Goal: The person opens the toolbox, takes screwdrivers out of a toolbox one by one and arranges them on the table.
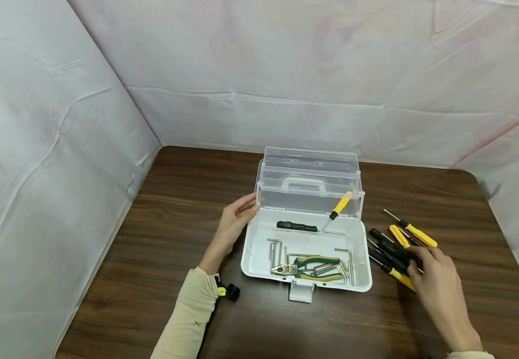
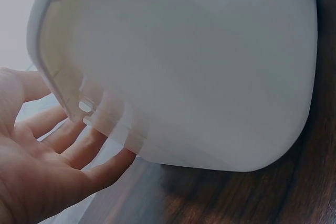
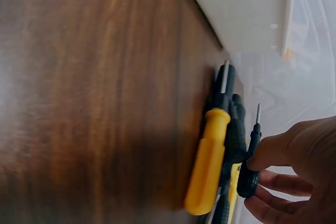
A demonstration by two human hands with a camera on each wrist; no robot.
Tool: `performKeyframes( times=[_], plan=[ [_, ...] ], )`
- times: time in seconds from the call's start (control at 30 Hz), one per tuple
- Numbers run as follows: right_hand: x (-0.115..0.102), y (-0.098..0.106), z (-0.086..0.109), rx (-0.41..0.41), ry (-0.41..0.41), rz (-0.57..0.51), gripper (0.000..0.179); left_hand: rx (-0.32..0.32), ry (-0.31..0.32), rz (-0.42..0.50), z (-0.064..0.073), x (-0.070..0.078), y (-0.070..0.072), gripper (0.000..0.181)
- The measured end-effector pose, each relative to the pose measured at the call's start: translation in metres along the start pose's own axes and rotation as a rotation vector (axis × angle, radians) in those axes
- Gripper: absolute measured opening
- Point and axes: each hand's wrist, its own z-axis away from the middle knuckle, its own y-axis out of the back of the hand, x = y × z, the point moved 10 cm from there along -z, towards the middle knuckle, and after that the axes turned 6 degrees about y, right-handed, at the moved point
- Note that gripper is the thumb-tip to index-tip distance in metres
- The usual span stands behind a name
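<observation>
A white toolbox (image 1: pixel 252 249) with a raised clear lid (image 1: pixel 309 177) stands on the table. My left hand (image 1: pixel 234 222) holds its left side near the hinge; in the left wrist view the fingers (image 2: pixel 100 174) reach behind the clear plastic. At the right, my right hand (image 1: pixel 441 289) pinches a small black screwdriver (image 3: pixel 248 174) by its handle, over a pile of black and yellow screwdrivers (image 1: pixel 394 254). Inside the box lie green-handled pliers (image 1: pixel 318 260), several hex keys (image 1: pixel 351 264), a black screwdriver (image 1: pixel 296 226) and a yellow-and-black screwdriver (image 1: pixel 341 205) leaning on the lid.
The brown wooden table (image 1: pixel 187 184) is bordered by white cloth walls (image 1: pixel 264 119) at the back and sides. The box's front latch (image 1: pixel 301 293) hangs down over the table. A black device with a yellow mark (image 1: pixel 228 291) is at my left wrist.
</observation>
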Motion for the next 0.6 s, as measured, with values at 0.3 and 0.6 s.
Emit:
performKeyframes(
  times=[0.3,0.6],
  plan=[
    [0.006,-0.004,0.002,-0.001,-0.003,0.011,0.027,-0.005,-0.005,0.001,0.000,0.000,-0.001,0.046],
    [0.019,-0.013,-0.004,-0.136,-0.029,0.034,0.024,-0.004,0.007,-0.012,0.000,-0.002,0.000,0.046]
  ],
)
